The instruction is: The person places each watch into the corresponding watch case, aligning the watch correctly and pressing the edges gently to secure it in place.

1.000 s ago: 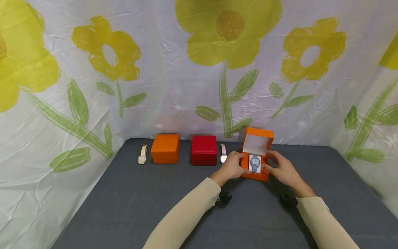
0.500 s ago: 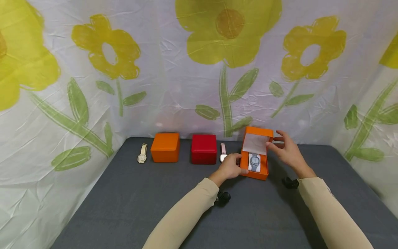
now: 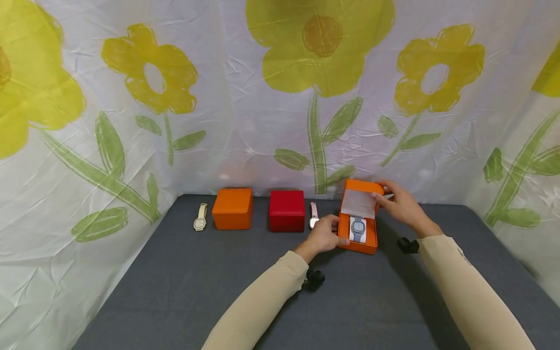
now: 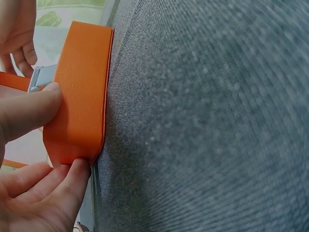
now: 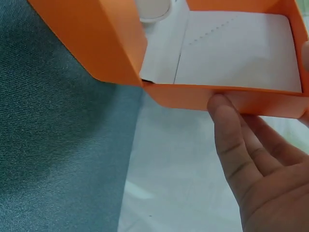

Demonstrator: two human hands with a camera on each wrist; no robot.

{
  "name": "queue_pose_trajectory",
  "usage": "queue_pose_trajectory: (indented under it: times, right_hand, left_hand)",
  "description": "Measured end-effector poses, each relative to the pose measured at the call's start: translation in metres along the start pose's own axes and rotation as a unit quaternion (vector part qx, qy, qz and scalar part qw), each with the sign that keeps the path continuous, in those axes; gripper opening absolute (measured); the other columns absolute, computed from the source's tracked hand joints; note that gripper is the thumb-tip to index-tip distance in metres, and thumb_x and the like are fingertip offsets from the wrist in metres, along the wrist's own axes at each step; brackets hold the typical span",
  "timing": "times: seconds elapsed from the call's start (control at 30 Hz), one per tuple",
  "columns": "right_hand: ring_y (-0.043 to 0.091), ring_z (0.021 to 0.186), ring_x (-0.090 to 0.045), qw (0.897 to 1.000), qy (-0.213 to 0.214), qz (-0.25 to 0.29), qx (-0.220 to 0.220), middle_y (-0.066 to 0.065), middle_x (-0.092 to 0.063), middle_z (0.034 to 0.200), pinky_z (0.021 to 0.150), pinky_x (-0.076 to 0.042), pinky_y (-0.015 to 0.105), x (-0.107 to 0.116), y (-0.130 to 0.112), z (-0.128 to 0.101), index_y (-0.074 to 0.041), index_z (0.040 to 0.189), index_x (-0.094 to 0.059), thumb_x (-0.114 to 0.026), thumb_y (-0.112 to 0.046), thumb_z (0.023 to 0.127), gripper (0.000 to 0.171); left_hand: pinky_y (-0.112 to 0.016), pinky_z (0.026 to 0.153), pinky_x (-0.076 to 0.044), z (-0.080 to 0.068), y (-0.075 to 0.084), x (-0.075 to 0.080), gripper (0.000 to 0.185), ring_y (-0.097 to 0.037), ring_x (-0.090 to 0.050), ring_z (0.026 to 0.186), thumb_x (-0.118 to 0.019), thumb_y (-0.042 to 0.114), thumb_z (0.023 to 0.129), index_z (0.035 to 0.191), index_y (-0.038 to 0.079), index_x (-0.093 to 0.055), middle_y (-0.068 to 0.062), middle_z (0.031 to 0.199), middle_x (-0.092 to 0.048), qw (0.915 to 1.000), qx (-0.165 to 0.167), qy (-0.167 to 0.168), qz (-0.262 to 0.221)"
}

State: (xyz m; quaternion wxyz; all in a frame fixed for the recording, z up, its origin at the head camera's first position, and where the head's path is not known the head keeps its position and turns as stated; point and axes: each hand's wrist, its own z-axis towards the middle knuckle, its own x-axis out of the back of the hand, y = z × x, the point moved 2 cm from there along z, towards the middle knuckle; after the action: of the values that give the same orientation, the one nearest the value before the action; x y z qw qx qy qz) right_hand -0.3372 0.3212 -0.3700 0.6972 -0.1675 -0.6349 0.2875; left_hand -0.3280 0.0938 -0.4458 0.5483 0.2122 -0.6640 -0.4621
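An orange watch box (image 3: 356, 248) stands open at the back right of the table, its lid (image 3: 360, 185) raised. Inside, a watch with a grey strap (image 3: 358, 227) sits around a white cushion. My left hand (image 3: 323, 236) grips the base at its front left corner; in the left wrist view the thumb (image 4: 43, 104) lies over the front wall's upper edge and fingers press the left side. My right hand (image 3: 404, 209) holds the lid by its right side. The right wrist view has the fingertips (image 5: 221, 104) on the lid's side wall, with the thumb mostly cut off.
Left of the open box lie a pink-strapped watch (image 3: 314, 216), a closed red box (image 3: 287, 211), a closed orange box (image 3: 233, 209) and a cream-strapped watch (image 3: 200, 218). A flowered curtain (image 3: 245, 146) hangs behind the dark cloth-covered table (image 3: 175, 291).
My right hand has left the right side of the box's base, risen and come onto the lid. The left hand keeps its grip on the base.
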Motion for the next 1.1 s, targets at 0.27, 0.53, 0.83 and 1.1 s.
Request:
queue_pose_trajectory:
  times: [0.27,0.53,0.83,1.1]
  right_hand:
    - [0.037,0.096,-0.060,0.999,0.015,-0.005,0.030,0.026,-0.050,0.128,0.077,-0.050,0.050,-0.001,-0.004,-0.011,-0.011,0.140,-0.040,-0.051,-0.048,0.096,0.059]
    - [0.042,0.102,-0.060,0.998,0.033,0.014,0.051,0.026,-0.046,0.134,0.084,-0.048,0.057,-0.010,-0.004,-0.026,-0.011,0.139,-0.040,-0.055,-0.041,0.096,0.054]
    - [0.043,0.102,-0.060,0.998,0.045,0.010,0.052,0.024,-0.045,0.136,0.083,-0.049,0.056,-0.014,-0.005,-0.036,-0.010,0.137,-0.042,-0.057,-0.039,0.095,0.053]
    - [0.038,0.102,-0.062,0.997,0.047,0.005,0.064,0.018,-0.053,0.126,0.080,-0.052,0.052,-0.018,-0.004,-0.045,-0.014,0.132,-0.047,-0.061,-0.043,0.092,0.052]
  left_hand:
    - [-0.031,0.082,-0.052,0.003,-0.002,0.001,0.107,-0.019,-0.061,0.100,-0.087,0.010,0.068,0.152,0.028,-0.022,-0.008,0.115,-0.059,0.9992,-0.016,-0.007,-0.037]
    - [-0.028,0.069,-0.052,0.006,0.003,0.004,0.121,-0.016,-0.061,0.088,-0.087,0.005,0.066,0.152,0.039,-0.009,-0.009,0.105,-0.059,0.9987,-0.024,-0.034,-0.028]
    - [-0.027,0.072,-0.052,0.009,0.000,0.003,0.114,-0.018,-0.061,0.087,-0.086,0.000,0.066,0.151,0.034,-0.019,-0.010,0.102,-0.059,0.9978,-0.031,-0.046,-0.036]
    - [-0.030,0.076,-0.053,0.005,0.001,0.004,0.107,-0.018,-0.061,0.090,-0.087,0.002,0.066,0.149,0.029,-0.024,-0.011,0.106,-0.058,0.9981,-0.036,-0.032,-0.038]
